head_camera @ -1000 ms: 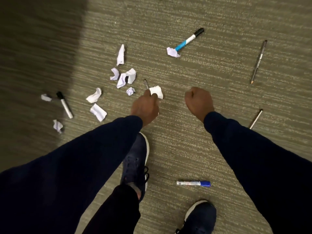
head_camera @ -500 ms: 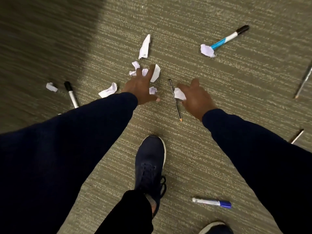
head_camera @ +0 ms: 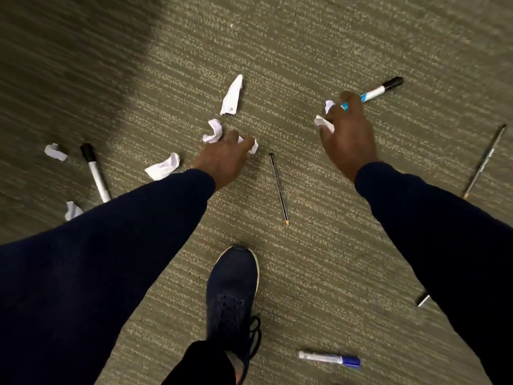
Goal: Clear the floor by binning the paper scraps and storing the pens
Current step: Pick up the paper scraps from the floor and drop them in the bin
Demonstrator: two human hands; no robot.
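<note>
Down low, the left hand curls round a crumpled scrap; the right hand pinches a white scrap, fingertips over the blue marker.

A dark blue laced shoe stands on ribbed olive carpet.

one view only: a wide-angle camera worn on the person's head. it faces forward and steeply down onto the carpeted floor, which fills the whole frame. both dark sleeves enter from the lower corners, large and close to the lens, and narrow toward the left hand and right hand in the upper middle. a shoe stands almost directly beneath the lens. range is short: each paper scrap and pen is resolved separately. the floor's upper left is dim and blurred.
</note>
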